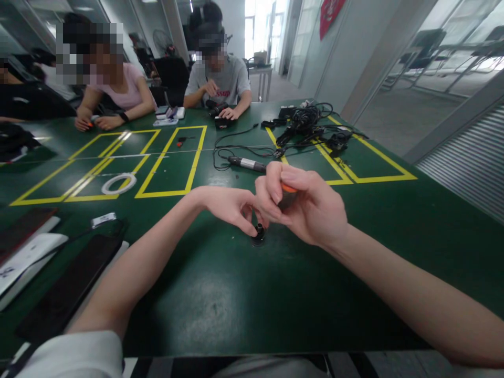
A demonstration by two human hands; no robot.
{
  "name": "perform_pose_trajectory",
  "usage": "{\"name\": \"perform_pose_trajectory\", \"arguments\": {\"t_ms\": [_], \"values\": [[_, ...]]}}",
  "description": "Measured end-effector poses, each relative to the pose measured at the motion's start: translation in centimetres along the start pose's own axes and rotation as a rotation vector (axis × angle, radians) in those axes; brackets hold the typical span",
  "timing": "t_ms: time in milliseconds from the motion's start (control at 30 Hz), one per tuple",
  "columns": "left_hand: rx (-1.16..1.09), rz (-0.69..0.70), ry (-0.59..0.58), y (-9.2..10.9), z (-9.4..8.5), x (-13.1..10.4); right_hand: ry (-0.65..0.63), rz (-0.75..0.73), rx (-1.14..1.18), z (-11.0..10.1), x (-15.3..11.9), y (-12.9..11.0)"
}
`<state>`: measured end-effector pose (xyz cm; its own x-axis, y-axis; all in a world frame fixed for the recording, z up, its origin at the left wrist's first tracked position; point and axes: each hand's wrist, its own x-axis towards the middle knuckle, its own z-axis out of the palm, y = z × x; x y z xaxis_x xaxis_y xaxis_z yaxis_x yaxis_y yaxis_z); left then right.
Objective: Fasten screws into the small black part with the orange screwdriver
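Observation:
My left hand reaches in from the left, its thumb and fingertips closed round a small black round part with a short upright stub. That part rests on the green table. Held up just right of it, my right hand is curled round a black-and-orange handle. Most of the handle is hidden in the palm, and its working end cannot be made out. Behind the hands lies a black-and-silver pen-shaped tool with a cord.
Tangled black cables lie at the back right. A white ring and a small orange-and-black tool are at the left, among yellow tape outlines. Phones and flat devices lie near left. Two people sit across the table, handling small things.

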<state>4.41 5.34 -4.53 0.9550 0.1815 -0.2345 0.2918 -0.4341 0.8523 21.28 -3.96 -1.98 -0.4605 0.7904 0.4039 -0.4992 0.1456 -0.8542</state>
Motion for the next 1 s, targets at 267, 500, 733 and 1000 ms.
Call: {"name": "perform_pose_trajectory", "arguments": {"t_ms": [267,500,733,1000], "values": [[0.154,-0.004,0.110,0.5,0.9,0.2,-0.014,0.001,0.055,0.1,-0.5,0.2],[0.181,0.002,0.141,0.8,0.9,0.3,0.012,-0.049,-0.032,0.2,-0.1,0.3],[0.201,-0.065,0.173,1.2,1.1,0.2,-0.008,-0.056,0.060,0.0,-0.6,0.4],[0.354,-0.105,0.133,0.7,1.6,0.6,-0.029,-0.045,0.036,0.4,-0.1,0.6]]}}
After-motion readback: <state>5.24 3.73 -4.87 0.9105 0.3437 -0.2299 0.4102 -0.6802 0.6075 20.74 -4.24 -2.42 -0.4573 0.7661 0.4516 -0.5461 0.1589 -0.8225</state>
